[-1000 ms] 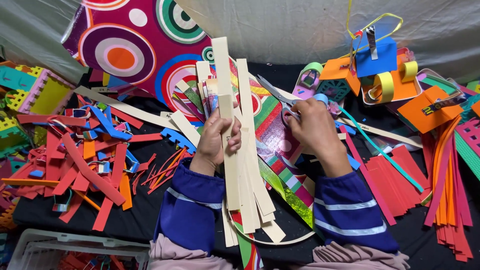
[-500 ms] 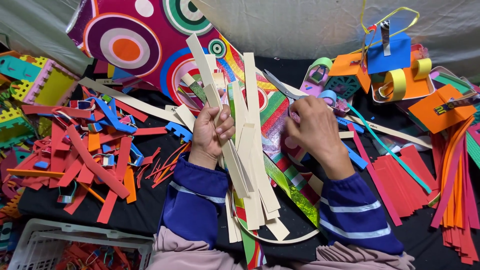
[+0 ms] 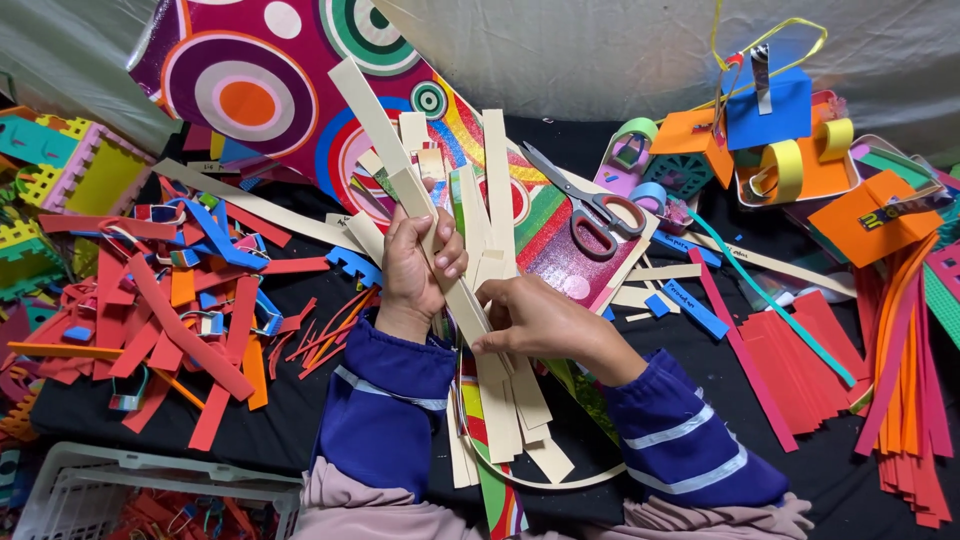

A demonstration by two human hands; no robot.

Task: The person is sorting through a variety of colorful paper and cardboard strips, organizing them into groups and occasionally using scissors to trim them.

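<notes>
Head view. The left hand (image 3: 418, 262) is closed around a bundle of cream strips (image 3: 487, 300); its fingers (image 3: 447, 255) wrap over the front of the strips and press them into the palm. The bundle passes through that grip and fans out above the fingers, the longest strip slanting up and to the left, the others standing nearly upright. Below the grip the strips run down between the two blue sleeves (image 3: 385, 400) and end in uneven cut tips.

The right hand (image 3: 545, 320) lies just right of and below the left hand, its fingers (image 3: 492, 292) pinching the edge of the same bundle, thumb underneath, the remaining fingers held together. Both hands touch the strips; the hands themselves are just beside each other.

Above and to the right of the right fingers, a pair of scissors with red handles (image 3: 585, 205) lies shut on a patterned sheet with coloured circles (image 3: 245, 90). Left of the left fingers, well apart, a heap of red, orange and blue offcuts (image 3: 170, 300) covers the black surface (image 3: 330, 430). Right of the right fingers, a stack of red strips (image 3: 800, 360) lies flat, with orange and pink strips (image 3: 905, 380) further right. A white basket (image 3: 90, 490) sits at the lower left.
</notes>
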